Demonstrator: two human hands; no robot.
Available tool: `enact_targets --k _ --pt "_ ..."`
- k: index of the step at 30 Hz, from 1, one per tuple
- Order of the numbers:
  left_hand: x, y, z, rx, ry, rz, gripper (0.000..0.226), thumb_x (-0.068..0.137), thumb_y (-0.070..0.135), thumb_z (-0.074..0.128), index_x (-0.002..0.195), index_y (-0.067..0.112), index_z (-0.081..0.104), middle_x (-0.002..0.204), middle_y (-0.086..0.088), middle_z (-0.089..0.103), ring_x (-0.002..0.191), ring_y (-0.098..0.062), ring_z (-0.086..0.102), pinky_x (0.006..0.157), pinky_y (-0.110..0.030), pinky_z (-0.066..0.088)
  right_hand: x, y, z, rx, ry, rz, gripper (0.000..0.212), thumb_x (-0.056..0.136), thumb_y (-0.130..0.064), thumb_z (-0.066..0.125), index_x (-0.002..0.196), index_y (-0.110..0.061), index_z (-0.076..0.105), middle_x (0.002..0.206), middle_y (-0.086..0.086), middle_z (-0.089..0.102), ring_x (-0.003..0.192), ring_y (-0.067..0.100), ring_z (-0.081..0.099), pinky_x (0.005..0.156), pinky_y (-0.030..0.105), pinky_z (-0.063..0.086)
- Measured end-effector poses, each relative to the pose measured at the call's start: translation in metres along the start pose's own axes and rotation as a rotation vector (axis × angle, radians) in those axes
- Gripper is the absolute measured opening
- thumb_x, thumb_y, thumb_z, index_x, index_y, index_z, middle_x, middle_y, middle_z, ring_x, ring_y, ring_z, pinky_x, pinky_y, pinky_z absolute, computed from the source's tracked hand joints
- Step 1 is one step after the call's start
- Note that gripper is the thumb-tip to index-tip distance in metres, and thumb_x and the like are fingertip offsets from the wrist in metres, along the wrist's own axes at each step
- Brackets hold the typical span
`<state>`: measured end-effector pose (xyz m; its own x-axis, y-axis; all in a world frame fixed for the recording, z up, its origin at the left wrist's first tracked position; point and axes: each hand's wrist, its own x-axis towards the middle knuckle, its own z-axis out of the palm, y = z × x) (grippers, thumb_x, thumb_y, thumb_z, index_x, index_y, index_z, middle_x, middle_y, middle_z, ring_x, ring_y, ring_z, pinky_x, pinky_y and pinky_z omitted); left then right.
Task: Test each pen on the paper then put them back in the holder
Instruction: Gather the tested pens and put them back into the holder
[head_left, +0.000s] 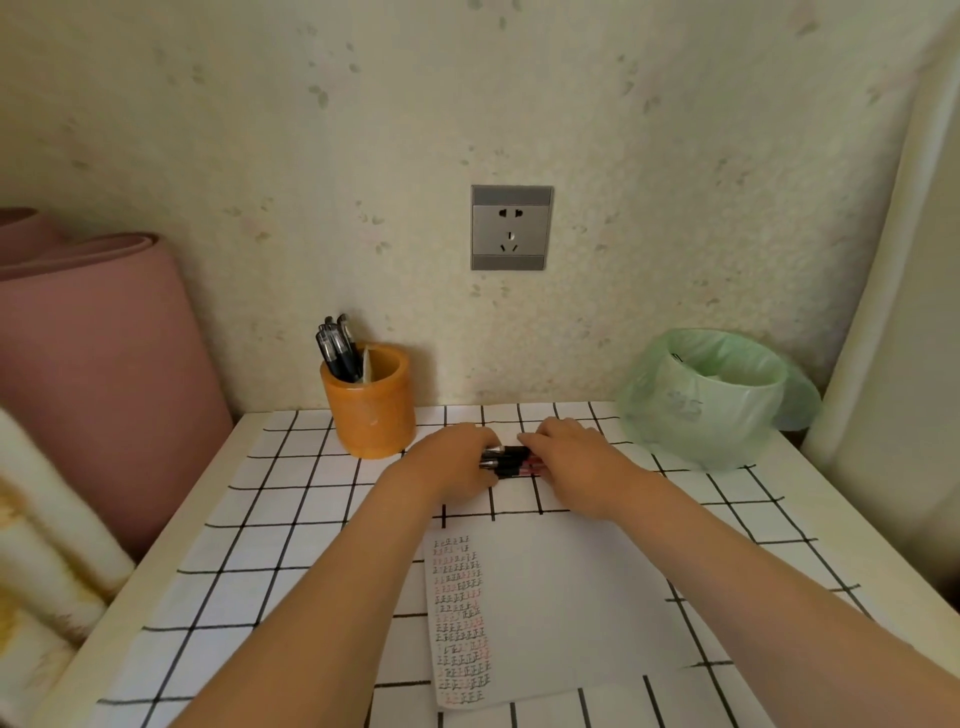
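A bundle of pens (511, 461), dark with some red showing, lies sideways on the table just above the middle of the frame, caught between the two hands. The left hand (452, 462) curls round the bundle's left end, the silvery tips vanishing into its palm. The right hand (571, 460) covers the right end with bent fingers; whether they close round the pens or only press on them I cannot tell, since the back of the hand hides them.

Just below the hands lies the paper (561, 597), its left strip filled with rows of small black and red marks. Left of the hands stands the orange holder (371, 410), with several dark pens (337, 348) leaning in it. All sit on a black-gridded white tablecloth (249, 545). At centre right stands a bin lined with a green bag (717, 400); a grey socket (511, 227) is on the wall above.
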<state>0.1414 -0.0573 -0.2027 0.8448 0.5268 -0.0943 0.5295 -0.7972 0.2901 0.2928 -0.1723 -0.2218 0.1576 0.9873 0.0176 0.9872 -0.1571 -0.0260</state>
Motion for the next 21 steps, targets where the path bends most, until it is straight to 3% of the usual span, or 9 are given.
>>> enact_targets --k 3,7,12,16,19,21 --pt "-0.001 0.001 -0.002 0.023 -0.036 -0.014 0.026 0.093 0.029 0.062 0.118 0.023 0.060 0.107 0.001 0.064 0.093 -0.017 0.060 0.072 -0.027 0.048 0.000 -0.002 0.001 -0.075 0.038 -0.044 0.040 0.100 -0.016 0.046 0.139 -0.019 0.046 0.124 0.006 0.049 0.113 0.026 0.047 0.085 0.037 0.041" --pt "0.000 0.003 -0.002 0.002 -0.099 -0.049 0.020 0.095 0.024 0.057 0.113 0.015 0.061 0.106 -0.006 0.064 0.090 -0.021 0.061 0.062 -0.025 0.041 -0.004 -0.010 -0.001 -0.129 0.063 -0.080 0.042 0.094 -0.002 0.043 0.135 -0.012 0.046 0.126 0.009 0.048 0.114 0.027 0.047 0.076 0.033 0.033" --pt "-0.004 0.006 -0.017 -0.009 -0.088 -0.024 0.016 0.096 0.023 0.056 0.110 0.017 0.061 0.103 -0.003 0.064 0.083 -0.016 0.056 0.067 -0.026 0.043 -0.002 -0.016 -0.006 -0.074 0.037 -0.063 0.037 0.092 0.003 0.042 0.127 -0.010 0.046 0.121 0.009 0.050 0.108 0.025 0.047 0.075 0.032 0.036" --pt "-0.011 -0.001 -0.046 -0.288 0.135 0.034 0.019 0.093 0.020 0.066 0.111 0.025 0.062 0.098 0.009 0.062 0.087 -0.010 0.059 0.068 -0.018 0.043 0.005 -0.014 -0.019 0.358 0.001 0.048 0.010 0.101 -0.008 0.042 0.105 -0.016 0.047 0.096 0.001 0.054 0.086 0.021 0.052 0.066 0.030 0.038" --pt "-0.017 0.004 -0.066 -0.529 0.275 0.072 0.032 0.090 0.010 0.068 0.118 0.025 0.062 0.106 0.011 0.061 0.079 -0.004 0.057 0.068 -0.009 0.043 0.008 -0.026 -0.031 0.793 -0.012 0.092 0.015 0.103 -0.011 0.041 0.110 -0.021 0.049 0.093 -0.006 0.057 0.084 0.013 0.054 0.068 0.022 0.040" --pt "-0.020 0.009 -0.074 -0.671 0.271 0.067 0.035 0.091 0.007 0.065 0.121 0.025 0.062 0.111 0.010 0.062 0.074 -0.007 0.057 0.068 -0.014 0.045 0.007 -0.036 -0.036 1.036 -0.017 0.108 0.018 0.103 -0.008 0.040 0.106 -0.023 0.050 0.092 -0.003 0.061 0.078 0.010 0.056 0.067 0.020 0.044"
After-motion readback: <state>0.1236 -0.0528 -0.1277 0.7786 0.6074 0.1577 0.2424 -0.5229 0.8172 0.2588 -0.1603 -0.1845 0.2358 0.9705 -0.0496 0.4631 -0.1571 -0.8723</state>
